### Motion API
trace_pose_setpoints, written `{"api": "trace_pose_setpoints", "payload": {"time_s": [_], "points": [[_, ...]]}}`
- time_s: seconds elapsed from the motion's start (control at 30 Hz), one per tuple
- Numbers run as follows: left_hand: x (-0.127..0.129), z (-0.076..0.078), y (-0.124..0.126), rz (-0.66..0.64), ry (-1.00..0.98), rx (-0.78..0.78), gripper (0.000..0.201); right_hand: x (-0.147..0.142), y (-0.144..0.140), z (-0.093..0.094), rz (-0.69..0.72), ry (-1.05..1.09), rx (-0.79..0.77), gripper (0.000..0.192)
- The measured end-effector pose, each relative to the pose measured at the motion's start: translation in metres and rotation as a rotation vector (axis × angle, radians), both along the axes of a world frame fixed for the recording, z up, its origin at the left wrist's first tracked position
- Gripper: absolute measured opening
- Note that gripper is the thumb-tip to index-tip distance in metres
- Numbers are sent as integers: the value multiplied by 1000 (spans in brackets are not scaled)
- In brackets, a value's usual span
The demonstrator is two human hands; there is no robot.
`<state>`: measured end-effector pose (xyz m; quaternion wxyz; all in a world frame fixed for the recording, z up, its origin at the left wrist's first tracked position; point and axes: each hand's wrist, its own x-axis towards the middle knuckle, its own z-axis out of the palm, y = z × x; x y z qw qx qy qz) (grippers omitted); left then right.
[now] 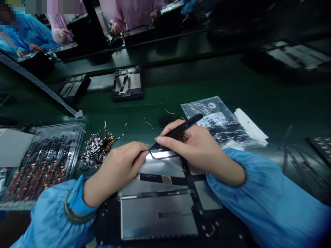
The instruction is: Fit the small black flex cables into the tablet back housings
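Observation:
My right hand [191, 141] grips black tweezers [184, 126], slanting down to the left. Their tip meets the fingertips of my left hand [126, 160], whose thumb and forefinger are pinched together. What lies in that pinch is too small to make out. Just under both hands is a black-edged shiny strip [162, 154] at the far end of an opened flat device, with silver panels [157, 217] in a dark frame. A dark flex cable [152, 178] with a gold-coloured patch crosses the panels. My right fingers hide part of the device's far edge.
Left of my hands are a pile of small cables [99, 146] and a clear tray [77, 137] of parts. A plastic bag [214, 117] lies beyond my right hand. Stacked device frames [128, 84] stand farther back. Several thin metal tools [300, 163] lie right; co-workers sit opposite.

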<state>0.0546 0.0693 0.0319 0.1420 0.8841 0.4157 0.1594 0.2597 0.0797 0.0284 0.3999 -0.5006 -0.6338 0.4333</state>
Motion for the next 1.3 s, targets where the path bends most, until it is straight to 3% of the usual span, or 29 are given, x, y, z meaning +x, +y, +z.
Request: {"api": "trace_pose_setpoints", "payload": {"time_s": [0.3,1.3], "points": [[-2,0,-2,-11,-37,-26,16,-1,3,1,100,-95,22,11],[-1,0,-1,-9,-55,-17,14,0,3,3,119,-120,17,11]]}}
